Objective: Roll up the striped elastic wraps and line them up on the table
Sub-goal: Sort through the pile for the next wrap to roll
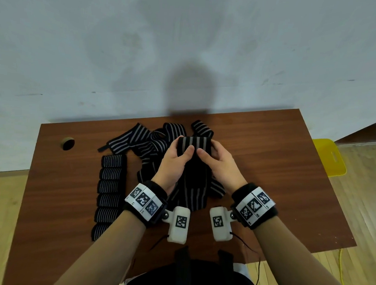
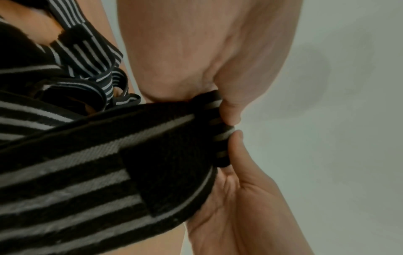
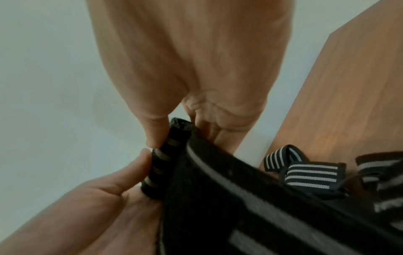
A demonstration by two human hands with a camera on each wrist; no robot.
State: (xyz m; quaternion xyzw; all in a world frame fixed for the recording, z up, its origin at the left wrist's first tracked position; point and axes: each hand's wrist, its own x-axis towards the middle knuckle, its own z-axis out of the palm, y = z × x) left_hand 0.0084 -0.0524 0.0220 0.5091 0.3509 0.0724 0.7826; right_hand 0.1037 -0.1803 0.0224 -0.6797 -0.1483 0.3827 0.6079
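Both hands, left (image 1: 174,161) and right (image 1: 217,163), pinching the started roll of a wrap (image 1: 194,143) just above the table (image 1: 290,169), soft and springy by the look, so best gripped at both roll ends, thumbs keeping tension.

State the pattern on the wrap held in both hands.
Black with grey lengthwise stripes on the wrap; the head view shows it best.

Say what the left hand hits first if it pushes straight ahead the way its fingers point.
Probably the loose striped wraps heaped just beyond the left hand, which grips the wrap being rolled. Depth is unclear: held above the table, it might clear them.
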